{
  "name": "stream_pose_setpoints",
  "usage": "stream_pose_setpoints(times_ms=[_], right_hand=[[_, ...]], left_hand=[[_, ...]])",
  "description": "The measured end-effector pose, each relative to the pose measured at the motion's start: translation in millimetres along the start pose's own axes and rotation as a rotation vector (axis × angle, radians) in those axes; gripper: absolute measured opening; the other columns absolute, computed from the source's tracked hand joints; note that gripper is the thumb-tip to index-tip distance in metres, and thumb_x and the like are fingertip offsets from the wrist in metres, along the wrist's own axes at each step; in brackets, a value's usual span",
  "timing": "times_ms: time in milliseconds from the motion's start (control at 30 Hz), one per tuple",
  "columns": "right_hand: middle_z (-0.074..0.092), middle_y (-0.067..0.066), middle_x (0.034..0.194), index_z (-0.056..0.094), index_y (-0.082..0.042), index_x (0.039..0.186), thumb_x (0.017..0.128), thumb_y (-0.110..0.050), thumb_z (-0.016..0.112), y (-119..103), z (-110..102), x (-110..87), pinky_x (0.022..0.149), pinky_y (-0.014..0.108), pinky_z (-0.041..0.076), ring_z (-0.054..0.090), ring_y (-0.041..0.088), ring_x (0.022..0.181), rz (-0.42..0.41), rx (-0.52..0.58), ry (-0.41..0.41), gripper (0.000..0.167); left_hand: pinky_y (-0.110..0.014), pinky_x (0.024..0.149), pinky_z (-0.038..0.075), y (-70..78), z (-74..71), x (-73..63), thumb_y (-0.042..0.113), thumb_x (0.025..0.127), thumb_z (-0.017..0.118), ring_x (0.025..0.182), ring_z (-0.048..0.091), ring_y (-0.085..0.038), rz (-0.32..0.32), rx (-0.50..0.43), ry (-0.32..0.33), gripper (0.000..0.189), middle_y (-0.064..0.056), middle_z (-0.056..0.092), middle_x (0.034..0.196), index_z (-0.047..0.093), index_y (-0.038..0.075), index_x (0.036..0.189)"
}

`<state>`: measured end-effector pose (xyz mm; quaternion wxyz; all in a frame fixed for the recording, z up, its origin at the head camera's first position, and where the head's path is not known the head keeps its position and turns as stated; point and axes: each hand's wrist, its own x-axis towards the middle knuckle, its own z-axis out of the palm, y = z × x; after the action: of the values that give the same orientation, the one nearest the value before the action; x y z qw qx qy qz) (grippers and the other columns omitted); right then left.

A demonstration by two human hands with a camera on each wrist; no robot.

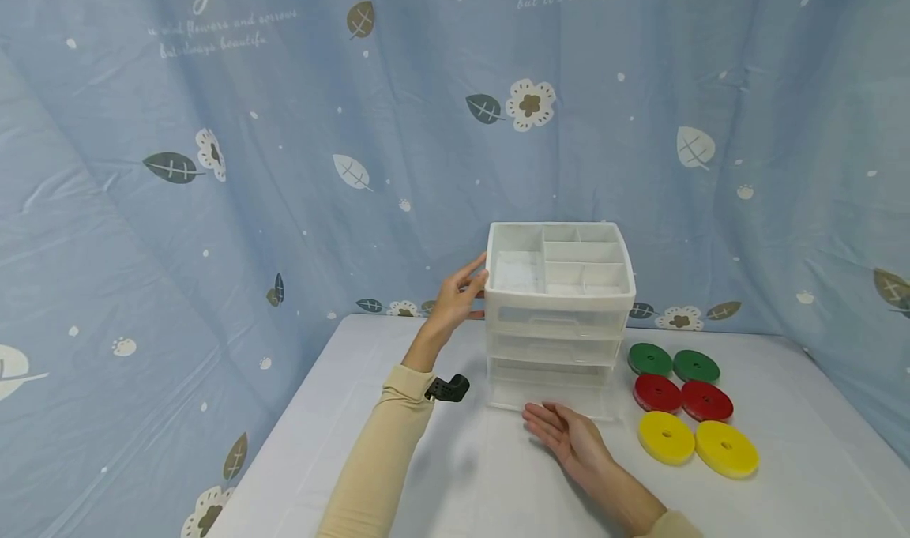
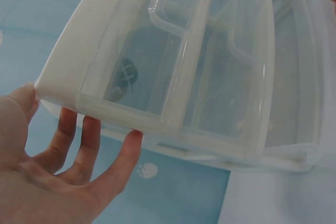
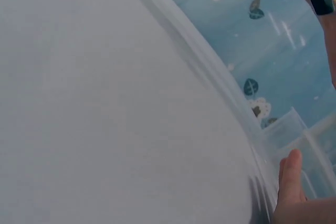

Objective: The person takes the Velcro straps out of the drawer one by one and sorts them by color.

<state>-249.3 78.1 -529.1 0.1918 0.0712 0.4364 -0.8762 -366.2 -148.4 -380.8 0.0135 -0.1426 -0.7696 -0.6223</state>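
Note:
A white plastic drawer unit (image 1: 560,309) with clear drawer fronts stands on the white cloth, a divided tray forming its top. Its lowest drawer (image 1: 550,392) juts out past the ones above. My left hand (image 1: 455,301) rests against the unit's left side near the top; in the left wrist view its fingertips (image 2: 135,136) touch the side wall, spread and only slightly bent. My right hand (image 1: 572,443) is at the front of the lowest drawer, fingers extended and nothing in it. The right wrist view shows those fingers (image 3: 290,174) beside the clear plastic.
Right of the unit lie flat round discs with centre holes: two green discs (image 1: 650,360), two red discs (image 1: 657,394) and two yellow discs (image 1: 666,438). A blue patterned curtain (image 1: 426,127) hangs right behind the table. The left sleeve carries a black wrist device (image 1: 449,388).

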Motion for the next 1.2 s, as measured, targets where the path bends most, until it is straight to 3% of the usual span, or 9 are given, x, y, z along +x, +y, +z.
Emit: stream_pose_setpoints(times_ms=[200, 533, 933, 1200], right_hand=[[0.058, 0.027, 0.134, 0.021, 0.011, 0.147, 0.11, -0.019, 0.025, -5.0, 0.3, 12.9, 0.109, 0.041, 0.047, 0.064, 0.031, 0.119, -0.014, 0.027, 0.014, 0.048], [0.056, 0.028, 0.135, 0.026, 0.01, 0.142, 0.11, -0.019, 0.023, -12.1, -1.8, 28.1, 0.109, 0.04, 0.047, 0.062, 0.032, 0.12, -0.044, -0.008, -0.005, 0.043], [0.063, 0.023, 0.124, 0.029, 0.008, 0.138, 0.11, -0.018, 0.025, -20.2, -4.9, 42.8, 0.11, 0.041, 0.046, 0.066, 0.028, 0.113, -0.041, 0.024, -0.006, 0.038], [0.062, 0.022, 0.126, 0.029, 0.005, 0.137, 0.11, -0.019, 0.025, -24.3, -6.6, 48.4, 0.11, 0.04, 0.046, 0.064, 0.03, 0.117, -0.028, 0.043, 0.006, 0.036]], left_hand=[[-0.042, 0.085, 0.062, 2.1, 0.2, -1.2, 0.043, 0.102, 0.051, 0.113, 0.062, -0.027, -0.008, 0.004, 0.007, 0.047, -0.009, 0.056, 0.129, 0.039, 0.047, 0.147], [-0.042, 0.085, 0.062, 2.5, 1.0, -2.7, 0.043, 0.102, 0.051, 0.111, 0.063, -0.026, -0.01, 0.008, 0.02, 0.046, -0.009, 0.056, 0.128, 0.04, 0.048, 0.146], [-0.041, 0.085, 0.062, 1.8, 1.7, -2.4, 0.043, 0.101, 0.051, 0.111, 0.063, -0.027, -0.003, 0.008, 0.022, 0.048, -0.01, 0.057, 0.127, 0.039, 0.045, 0.148], [-0.041, 0.084, 0.062, 2.3, 2.1, -2.0, 0.043, 0.101, 0.051, 0.11, 0.063, -0.025, -0.015, 0.005, 0.032, 0.046, -0.008, 0.057, 0.126, 0.04, 0.049, 0.145]])
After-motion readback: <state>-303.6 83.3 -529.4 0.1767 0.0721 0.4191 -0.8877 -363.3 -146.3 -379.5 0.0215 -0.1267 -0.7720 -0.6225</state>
